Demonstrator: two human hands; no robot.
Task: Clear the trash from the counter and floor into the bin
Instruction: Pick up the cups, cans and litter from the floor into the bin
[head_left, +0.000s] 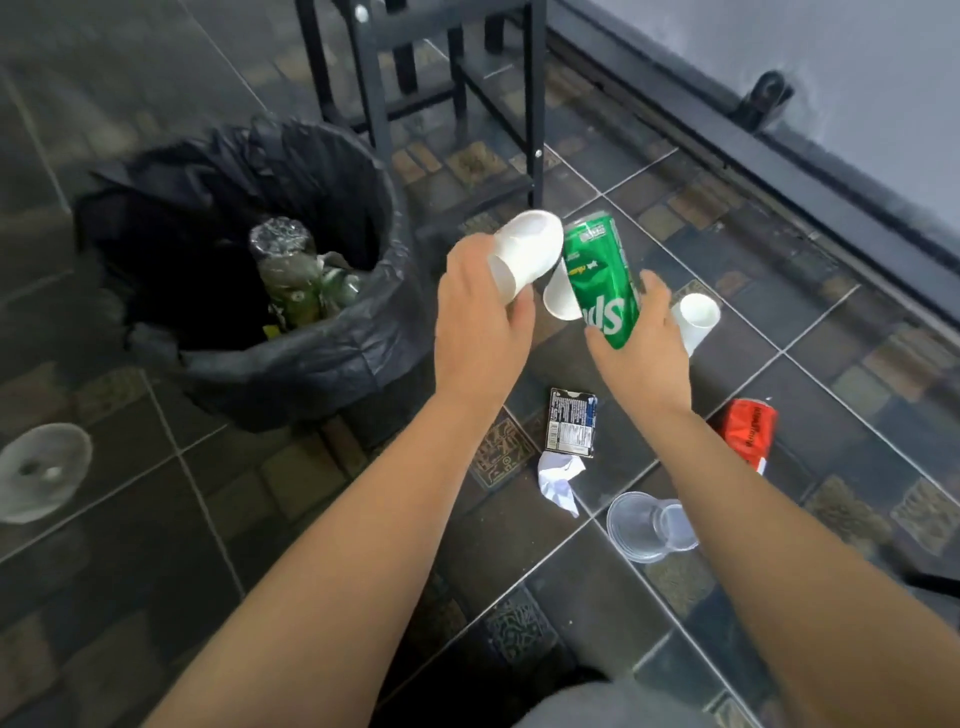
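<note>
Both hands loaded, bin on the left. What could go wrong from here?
1. The left hand with the white cup and the right hand with the green can are beside the bin, not over it; a toss from here may miss.
2. The clear cup and crumpled paper lie on the floor under the arms; a step forward could crush or scatter them.
3. The clear plastic piece left of the bin could be overlooked.

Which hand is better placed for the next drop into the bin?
Left. The left hand grips a white cup and is the one nearer the bin. The right hand holds the green can on the far side, further from the rim.
</note>
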